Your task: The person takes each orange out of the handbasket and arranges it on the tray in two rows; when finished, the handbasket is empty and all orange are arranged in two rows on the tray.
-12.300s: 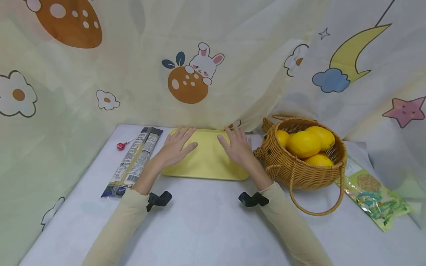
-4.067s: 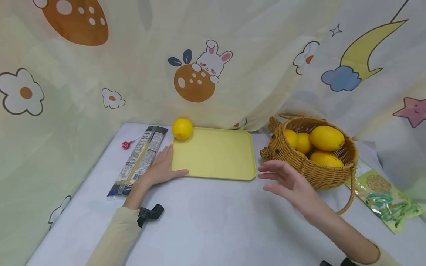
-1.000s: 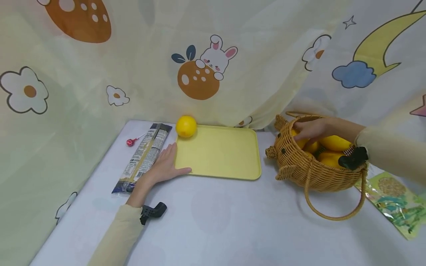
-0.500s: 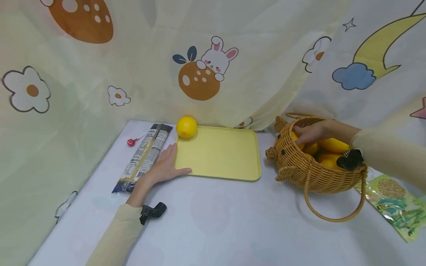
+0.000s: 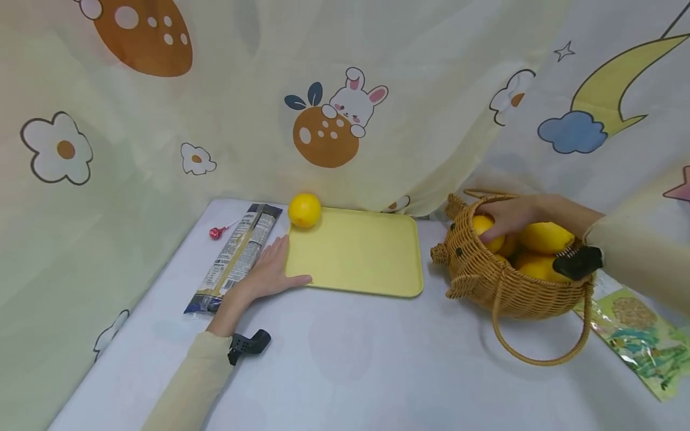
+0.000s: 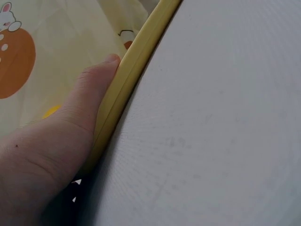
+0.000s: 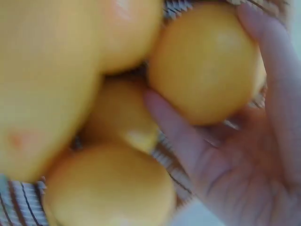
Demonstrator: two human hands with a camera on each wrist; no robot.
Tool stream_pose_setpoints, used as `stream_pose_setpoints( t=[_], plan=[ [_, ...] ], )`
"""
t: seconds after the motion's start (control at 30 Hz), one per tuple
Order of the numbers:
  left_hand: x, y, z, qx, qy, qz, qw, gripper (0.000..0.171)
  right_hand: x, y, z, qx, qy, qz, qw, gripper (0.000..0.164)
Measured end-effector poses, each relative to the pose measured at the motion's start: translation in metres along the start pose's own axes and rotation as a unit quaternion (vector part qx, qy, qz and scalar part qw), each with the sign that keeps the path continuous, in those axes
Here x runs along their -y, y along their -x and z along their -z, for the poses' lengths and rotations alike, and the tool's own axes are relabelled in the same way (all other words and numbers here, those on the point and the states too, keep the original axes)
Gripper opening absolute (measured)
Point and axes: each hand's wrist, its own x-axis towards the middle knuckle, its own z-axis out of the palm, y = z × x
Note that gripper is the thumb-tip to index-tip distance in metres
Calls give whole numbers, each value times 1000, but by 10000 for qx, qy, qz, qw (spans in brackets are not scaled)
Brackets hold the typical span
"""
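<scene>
In the head view my right hand [image 5: 512,215] reaches into the pig-shaped wicker basket [image 5: 517,299]. The right wrist view shows its thumb and fingers round a lemon [image 7: 202,66], which is among several others. My left hand [image 5: 269,272] rests at the left side of the yellow tray [image 5: 356,251], fingers straight and thumb spread along the front edge. The left wrist view shows that thumb [image 6: 87,94] against the tray's rim [image 6: 122,80]. One lemon [image 5: 304,211] sits at the tray's back left corner.
A long printed packet [image 5: 234,260] lies left of the tray, with a red lollipop [image 5: 217,232] beyond it. A green packet [image 5: 636,335] lies partly behind the basket. The basket's looped handle [image 5: 544,362] hangs down onto the white table [image 5: 366,365]. A patterned curtain [image 5: 242,120] closes the back.
Since the oldest frame, a lemon has appeared on the tray and the left hand has moved to its left edge. The right hand has gone into the basket and now grips a lemon.
</scene>
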Motion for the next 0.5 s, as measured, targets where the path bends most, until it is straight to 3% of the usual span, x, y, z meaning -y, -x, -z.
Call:
stream_pose_setpoints(
  t=[0.1, 0.27, 0.37, 0.5],
  plan=[
    [-1, -2, 0, -55, 8, -42, 10000, 126, 0, 19, 12, 410, 32, -142, 9991, 85],
    [-2, -2, 0, -5, -43, -75, 10000, 127, -6, 54, 31, 1410, -764, -373, 9863, 78],
    [-1, -2, 0, -5, -69, -102, 9999, 126, -5, 71, 43, 1416, -958, -72, 9853, 73],
    [-1, -2, 1, -49, -13, -107, 9999, 126, 9, 86, 57, 985, -853, 632, 9895, 66]
  ],
)
